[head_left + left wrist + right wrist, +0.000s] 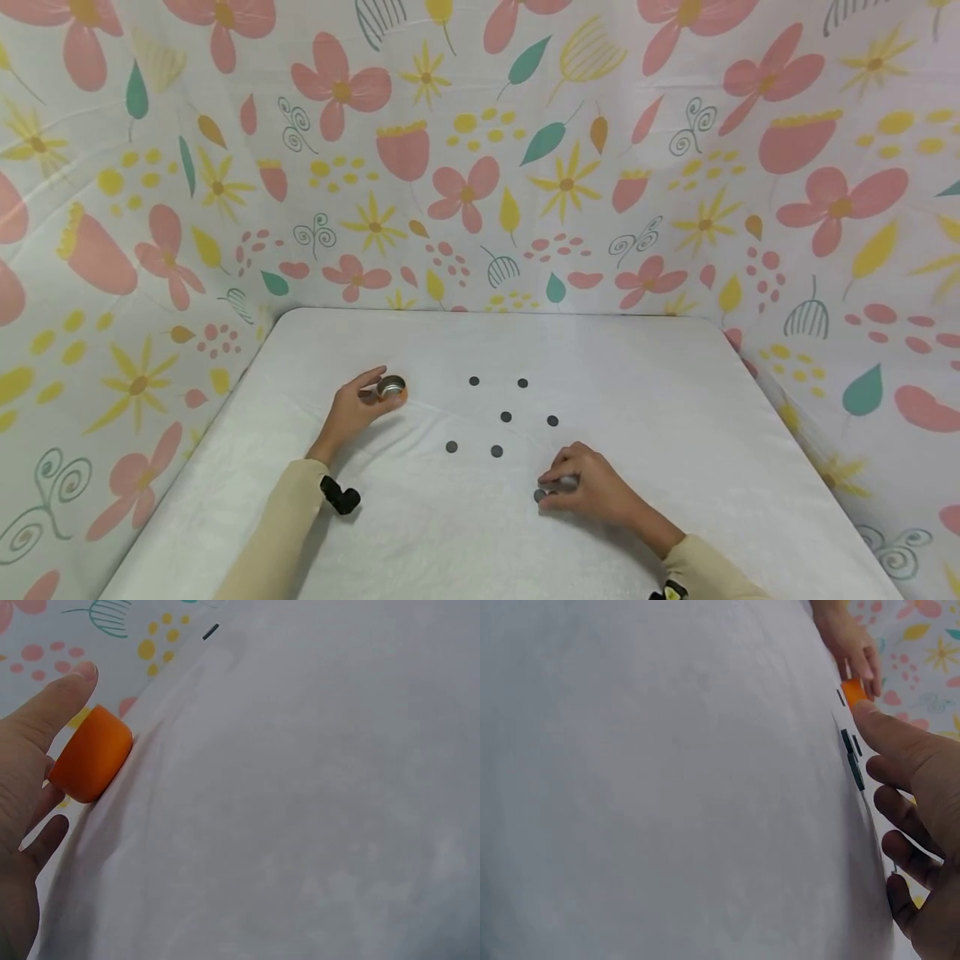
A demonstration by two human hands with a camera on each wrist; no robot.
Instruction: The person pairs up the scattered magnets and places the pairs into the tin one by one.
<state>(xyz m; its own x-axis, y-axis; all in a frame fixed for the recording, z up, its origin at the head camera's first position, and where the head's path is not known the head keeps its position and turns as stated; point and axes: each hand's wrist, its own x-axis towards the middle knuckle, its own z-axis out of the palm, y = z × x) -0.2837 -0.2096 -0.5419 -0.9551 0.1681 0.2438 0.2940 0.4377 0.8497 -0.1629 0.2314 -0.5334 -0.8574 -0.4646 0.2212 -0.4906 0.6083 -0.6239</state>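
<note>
At the left we see the left hand grasping an orange tin, thumb on its near side, fingers on its far side, mouth up. To its right, six dark discs lie flat and apart on the white cloth. Nearest us and farther right, the right hand has its thumb and fingertips about a seventh disc; we cannot tell whether it pinches it. From that grip the tin lies far left, across the loose discs.
</note>
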